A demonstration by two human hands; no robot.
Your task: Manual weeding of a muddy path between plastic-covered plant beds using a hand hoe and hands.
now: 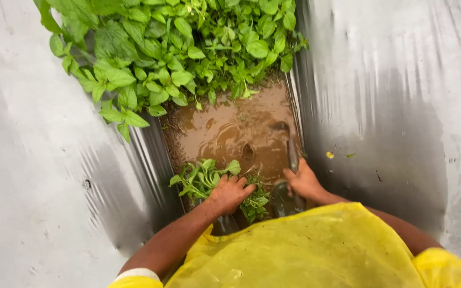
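Observation:
My left hand (229,193) presses down on a clump of small green weeds (204,178) at the near end of a muddy furrow (236,130). My right hand (304,181) is closed around the dark handle of a hand tool (292,154) whose blade end dips into the brown water. Both arms come out from under a yellow plastic raincoat (310,250).
Silver plastic mulch sheets (38,176) slope up on both sides of the furrow, the right sheet (390,117) streaked with dirt. A dense patch of leafy green weeds (172,48) fills the far part of the furrow. A boot toe (283,198) shows by the tool.

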